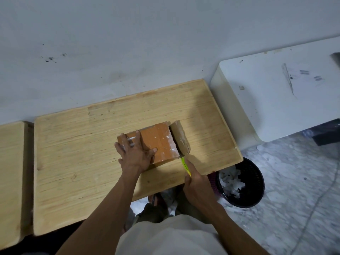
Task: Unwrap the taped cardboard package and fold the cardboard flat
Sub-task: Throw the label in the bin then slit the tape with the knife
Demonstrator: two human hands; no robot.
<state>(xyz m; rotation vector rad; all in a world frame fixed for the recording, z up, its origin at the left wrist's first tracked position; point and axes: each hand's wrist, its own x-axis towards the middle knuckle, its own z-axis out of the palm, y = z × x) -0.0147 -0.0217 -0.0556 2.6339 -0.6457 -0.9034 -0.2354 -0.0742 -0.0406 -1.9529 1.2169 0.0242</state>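
**Cutter at the right end of the taped package**

In the head view we see the cardboard package (154, 142) lying on a wooden table (77, 162), a little to the right of the table's middle. Its long axis runs from about 8 o'clock to 2 o'clock, nearly parallel to the table's long edges. The top face is orange-brown and shiny with clear tape. At the 3 o'clock end a cardboard flap (181, 138) stands open and leans outward, with a dark gap between it and the body of the package.

Our left hand (136, 153) lies flat and open on the top of the package at its 9 o'clock end, fingers spread and pressing down. Our right hand (196, 183) is closed around a yellow-green cutter (184, 165); the tip of the cutter touches the near corner of the package, just below the flap.

The near edge of the table is close to the package at 6 o'clock, and the right edge is near the flap. There is much free wood at 9 o'clock and also toward the wall (110, 43) at 12 o'clock. A second wooden table (11, 172) stands just beside, at 9 o'clock. At 4 o'clock, on the floor, a black bin (252, 183) holds white scraps, and a white bench (276, 92) stands at 2 o'clock.
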